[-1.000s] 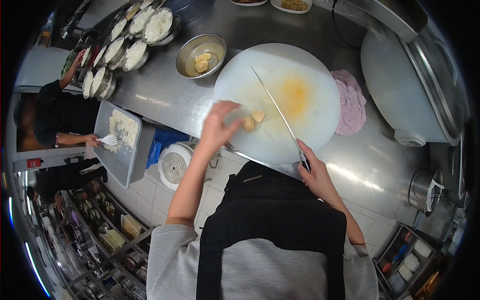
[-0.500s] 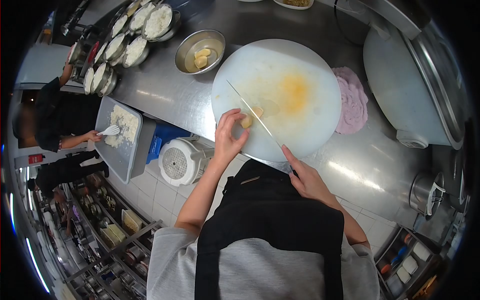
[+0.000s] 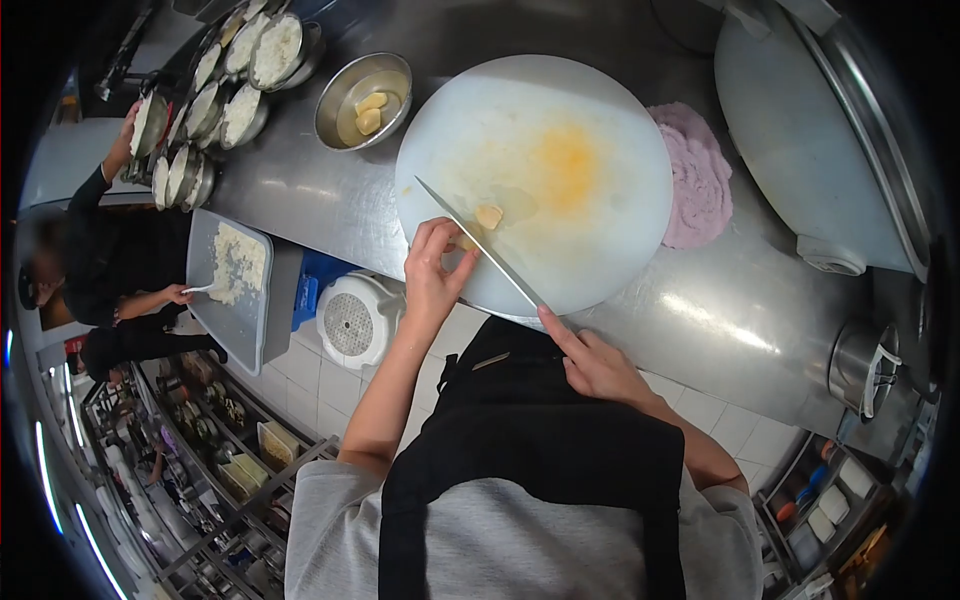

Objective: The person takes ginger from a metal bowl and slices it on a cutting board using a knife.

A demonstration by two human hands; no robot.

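My right hand point(image 3: 590, 360) is closed round the handle of a long knife point(image 3: 490, 255), its index finger laid along the blade. The blade slants up and left over the round white cutting board point(image 3: 560, 270). My left hand point(image 3: 432, 270) pinches a pale yellow piece point(image 3: 464, 240) near the board's lower left edge, right beside the blade. The blade partly hides that piece. Just beyond the knife lies another pale piece point(image 3: 489, 216). A metal bowl point(image 3: 330, 112) with liquid and yellow pieces point(image 3: 369, 120) stands left of the board.
A pink cloth point(image 3: 697, 175) lies right of the board. Several metal bowls of white food point(image 3: 276, 52) are at the upper left. A person point(image 3: 110, 250) holds a white utensil at a grey tub point(image 3: 262, 300). A large lidded appliance point(image 3: 790, 140) stands at the right, a metal pot point(image 3: 850, 370) below it.
My left hand went from open above the pieces to pinching one. The knife swung left and down beside it. The co-worker's upper hand now holds a bowl out. The view has shifted slightly.
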